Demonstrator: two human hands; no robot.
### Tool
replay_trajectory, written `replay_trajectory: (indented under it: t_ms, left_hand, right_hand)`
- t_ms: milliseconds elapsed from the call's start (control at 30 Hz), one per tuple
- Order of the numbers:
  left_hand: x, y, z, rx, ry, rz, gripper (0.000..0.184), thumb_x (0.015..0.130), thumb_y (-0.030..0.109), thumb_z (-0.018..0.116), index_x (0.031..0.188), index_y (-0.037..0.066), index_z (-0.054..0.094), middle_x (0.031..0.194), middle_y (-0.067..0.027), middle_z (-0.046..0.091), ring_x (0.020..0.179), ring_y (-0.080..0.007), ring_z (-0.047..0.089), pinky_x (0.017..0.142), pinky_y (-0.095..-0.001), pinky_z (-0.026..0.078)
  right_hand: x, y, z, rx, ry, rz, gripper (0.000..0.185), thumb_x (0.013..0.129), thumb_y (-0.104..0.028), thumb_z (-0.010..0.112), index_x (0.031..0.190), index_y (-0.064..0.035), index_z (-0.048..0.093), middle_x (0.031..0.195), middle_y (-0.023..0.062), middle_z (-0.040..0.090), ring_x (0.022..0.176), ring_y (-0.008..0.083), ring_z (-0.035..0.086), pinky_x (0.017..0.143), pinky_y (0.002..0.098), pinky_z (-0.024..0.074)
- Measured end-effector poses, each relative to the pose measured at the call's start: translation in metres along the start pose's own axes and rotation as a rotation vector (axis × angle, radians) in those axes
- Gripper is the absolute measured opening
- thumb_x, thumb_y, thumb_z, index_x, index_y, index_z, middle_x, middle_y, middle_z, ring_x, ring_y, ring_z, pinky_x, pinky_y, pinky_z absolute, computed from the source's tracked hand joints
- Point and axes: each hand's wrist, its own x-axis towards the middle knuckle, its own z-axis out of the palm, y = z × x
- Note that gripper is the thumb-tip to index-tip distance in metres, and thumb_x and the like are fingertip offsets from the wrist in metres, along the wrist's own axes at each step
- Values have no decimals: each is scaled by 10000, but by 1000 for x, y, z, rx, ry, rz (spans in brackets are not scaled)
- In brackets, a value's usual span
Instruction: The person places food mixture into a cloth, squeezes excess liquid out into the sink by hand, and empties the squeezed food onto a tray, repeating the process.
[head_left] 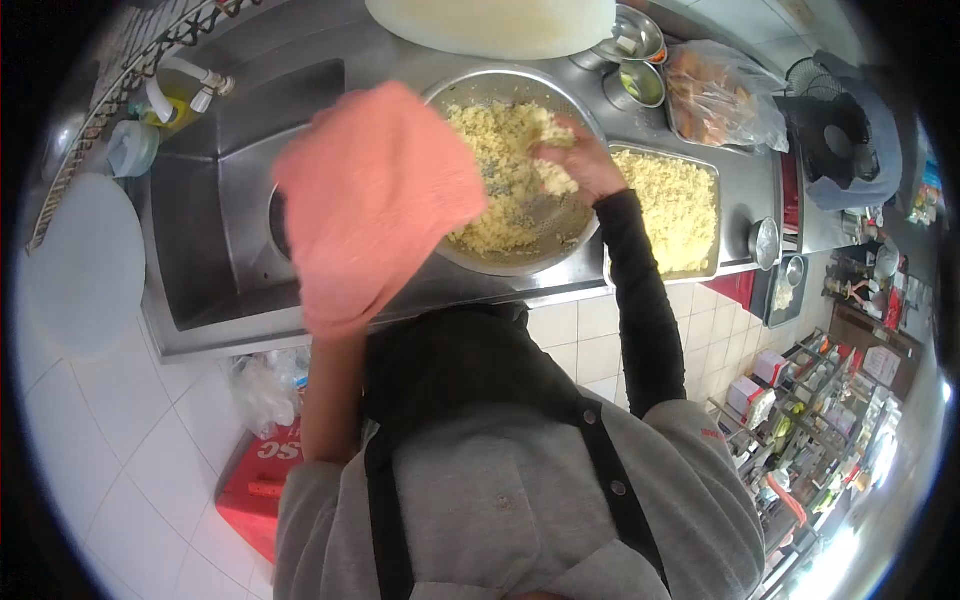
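A pink cloth-like covering (380, 205) hides my left hand completely, from the wrist of my bare left forearm (335, 400) upward. It is slightly blurred and hangs over the sink side, overlapping the left rim of a large metal bowl (510, 268). Inside that bowl lies crumbly yellow food (490, 225) with small dark specks. My right hand (588, 165), below a black sleeve, reaches in at the bowl's right side. Its fingers are curled round a clump of the yellow food. Under my right wrist, a rectangular metal tray (716, 215) holds more pale yellow crumbs.
A steel sink (270, 160) with a white faucet (185, 85) lies left. Behind the bowl is a white board (490, 25). Small metal bowls (640, 85) and a plastic-wrapped tray of food (720, 95) stand back right, near a black fan (835, 135). A red crate (255, 490) sits below.
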Motion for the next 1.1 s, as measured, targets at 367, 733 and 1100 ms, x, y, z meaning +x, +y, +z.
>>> replay_trajectory:
  t_ms: [367,733,1100]
  left_hand:
    - [67,-94,69,-622,-247,-367,342,998,399,579,1174,106,559,1136,-78,595,1140,-254,573,987,-462,488]
    - [66,-114,52,-1015,-86,-479,344,1002,407,576,1177,111,552,1137,-74,589,1141,-255,570,987,-466,488]
    - [59,-41,44,-1073,-25,-473,331,1016,358,492,1120,58,587,1107,-115,600,1066,-348,567,1048,-577,409]
  right_hand:
    - [-36,-52,34,11,-66,-159,680,833,-60,806,1421,28,477,1109,124,724,910,182,703,758,302,593]
    - [-63,-39,63,-769,245,-710,236,829,-60,647,1038,-15,746,875,272,686,800,411,696,740,418,570]
    - [90,67,47,-926,-72,-537,888,748,-505,771,1469,-100,446,1383,233,515,1297,472,455,1091,537,390]
